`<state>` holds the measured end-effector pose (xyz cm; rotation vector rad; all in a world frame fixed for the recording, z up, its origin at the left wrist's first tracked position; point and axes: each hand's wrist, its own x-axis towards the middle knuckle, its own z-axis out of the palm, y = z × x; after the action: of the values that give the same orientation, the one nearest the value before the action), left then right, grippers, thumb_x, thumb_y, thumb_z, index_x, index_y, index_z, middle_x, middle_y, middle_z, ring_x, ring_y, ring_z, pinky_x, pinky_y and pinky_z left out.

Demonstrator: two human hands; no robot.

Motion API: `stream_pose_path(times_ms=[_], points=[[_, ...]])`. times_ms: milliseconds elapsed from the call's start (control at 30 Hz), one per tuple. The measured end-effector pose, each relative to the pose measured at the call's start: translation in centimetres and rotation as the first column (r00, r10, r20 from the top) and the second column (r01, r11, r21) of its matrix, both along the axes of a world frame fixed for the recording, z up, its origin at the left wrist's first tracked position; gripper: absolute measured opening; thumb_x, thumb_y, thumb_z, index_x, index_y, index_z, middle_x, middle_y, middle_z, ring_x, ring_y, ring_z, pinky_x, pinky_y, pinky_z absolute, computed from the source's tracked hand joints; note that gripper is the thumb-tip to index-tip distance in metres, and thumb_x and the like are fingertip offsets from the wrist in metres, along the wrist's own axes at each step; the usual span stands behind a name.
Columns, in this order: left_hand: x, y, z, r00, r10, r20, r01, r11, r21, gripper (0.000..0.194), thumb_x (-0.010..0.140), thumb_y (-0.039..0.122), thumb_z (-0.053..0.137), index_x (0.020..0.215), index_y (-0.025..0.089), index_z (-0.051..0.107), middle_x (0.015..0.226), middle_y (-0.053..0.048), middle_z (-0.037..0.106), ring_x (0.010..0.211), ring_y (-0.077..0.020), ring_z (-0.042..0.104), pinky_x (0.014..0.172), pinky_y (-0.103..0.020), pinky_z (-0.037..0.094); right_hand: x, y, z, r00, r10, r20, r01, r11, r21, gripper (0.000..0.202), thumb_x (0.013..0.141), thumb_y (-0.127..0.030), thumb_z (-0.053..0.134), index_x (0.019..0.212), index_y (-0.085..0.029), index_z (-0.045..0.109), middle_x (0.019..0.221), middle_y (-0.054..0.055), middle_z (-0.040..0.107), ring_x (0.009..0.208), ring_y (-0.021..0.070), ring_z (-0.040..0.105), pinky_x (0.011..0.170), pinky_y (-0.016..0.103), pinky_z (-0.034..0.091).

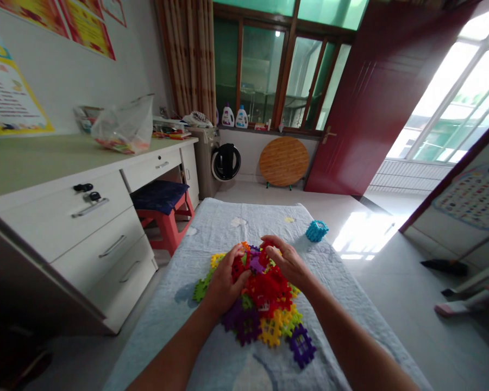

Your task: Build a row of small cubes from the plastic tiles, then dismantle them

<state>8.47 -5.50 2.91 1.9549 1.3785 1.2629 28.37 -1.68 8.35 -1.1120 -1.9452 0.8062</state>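
A heap of colourful plastic interlocking building pieces (271, 288) lies on the cloth-covered surface before me, with red, yellow, green, purple and orange squares showing. My left hand (224, 282) is at the heap's left side, thumb and fingers curled round a red piece (240, 265). From the right, my right hand (288, 262) reaches over the heap, its bent fingers and thumb about another red piece (265, 253). Both fingertip areas are partly hidden among the pieces. A dark purple window-shaped piece (301, 346) lies at the heap's near right edge.
A blue assembled cube (317, 231) sits near the right edge of the pale blue cloth (236, 217). On the left stand a white desk (85, 217) with a plastic bag (124, 127) and a red stool (167, 217). A round wooden board (284, 161) leans against the far wall.
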Motion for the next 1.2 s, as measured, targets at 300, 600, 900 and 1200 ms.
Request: stream_pose_path(times_ms=[300,600,900,1200], points=[[-0.4,0.5,-0.8,0.981,0.119,-0.151,-0.097,0.985,0.145,0.043,0.093,0.036,0.045,0.132,0.019,0.044,0.135,-0.012,0.05,0.129,-0.0256,0.043,0.109,-0.048,0.035,0.0,-0.2,-2.2,0.996,0.083,0.042,-0.081,0.996,-0.05,0.051,0.088,-0.022,0.047,0.138,-0.026,0.041,0.14,0.006,0.05,0.13,0.0217,0.044,0.111,0.046,0.031],[-0.5,1.0,-1.0,0.94,0.189,-0.283,-0.155,0.978,0.141,0.039,0.095,0.04,0.037,0.125,0.019,0.052,0.127,-0.011,0.056,0.12,-0.0242,0.05,0.105,-0.047,0.04,0.6,0.0,-1.0,0.961,0.23,0.153,-0.25,0.96,0.128,0.063,0.075,-0.011,0.053,0.136,-0.023,0.044,0.135,0.006,0.053,0.124,0.021,0.049,0.107,0.041,0.037],[-0.9,1.1,-1.3,0.93,0.264,-0.254,-0.21,0.953,0.219,0.042,0.092,0.046,0.043,0.12,0.018,0.056,0.124,-0.012,0.059,0.119,-0.0274,0.052,0.103,-0.049,0.041,12.1,10.0,0.5,0.49,-0.351,0.798,0.202,0.936,0.287,0.09,0.063,-0.017,0.071,0.144,-0.024,0.034,0.151,0.012,0.033,0.139,0.0368,0.02,0.11,0.059,0.013],[-1.0,0.6,-0.5,0.973,0.186,-0.137,-0.163,0.973,0.164,0.035,0.092,0.041,0.044,0.118,0.021,0.056,0.122,-0.009,0.06,0.117,-0.0237,0.055,0.102,-0.044,0.045,13.2,14.5,0.0,0.027,-0.15,0.988,0.178,0.974,0.143,0.075,0.062,-0.019,0.076,0.133,-0.028,0.052,0.145,0.012,0.04,0.136,0.0452,0.022,0.106,0.068,0.011]])
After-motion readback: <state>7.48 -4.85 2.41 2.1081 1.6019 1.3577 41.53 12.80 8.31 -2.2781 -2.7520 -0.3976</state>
